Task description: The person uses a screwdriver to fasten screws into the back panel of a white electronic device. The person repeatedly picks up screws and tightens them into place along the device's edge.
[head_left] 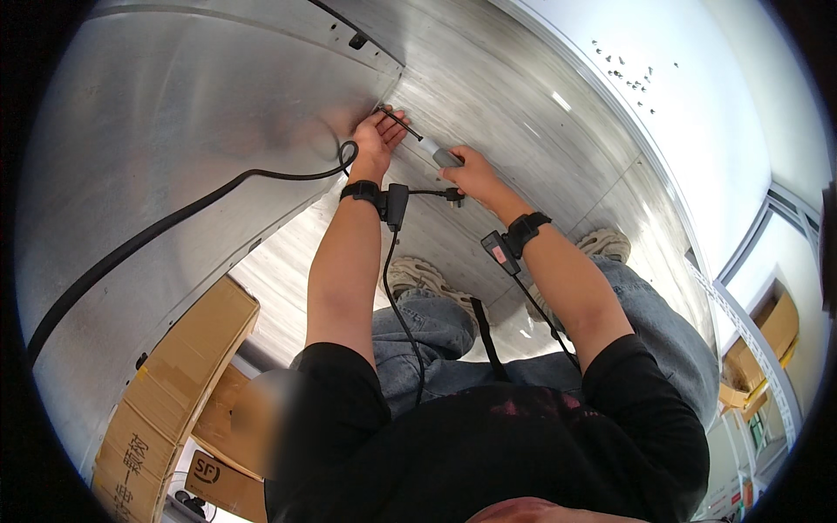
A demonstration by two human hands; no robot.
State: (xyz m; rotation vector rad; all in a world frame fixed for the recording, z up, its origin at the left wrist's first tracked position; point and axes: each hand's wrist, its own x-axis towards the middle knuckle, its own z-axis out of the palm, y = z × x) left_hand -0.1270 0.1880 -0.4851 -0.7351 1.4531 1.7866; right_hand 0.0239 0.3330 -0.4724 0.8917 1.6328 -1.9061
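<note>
My right hand [475, 177] is closed round the grey handle of a screwdriver [427, 146]. Its dark shaft points up and left to the lower corner of a large grey metal panel [200, 96]. At that corner my left hand [381, 139] is palm up with its fingers stretched out, beside the screwdriver's tip. Whether the fingers touch the shaft, or a screw sits at the tip, I cannot tell. A thick black cable [157, 220] runs along the panel, loops at my left wrist and reaches a black plug [453, 197] below my right hand.
Several small screws [629, 78] lie scattered on a white surface at the upper right. Cardboard boxes [166, 392] stand at the lower left, and an open carton [763, 344] is at the far right. Wrist straps with black wired devices [397, 207] sit on both arms. Light wood-look floor [514, 105] lies between.
</note>
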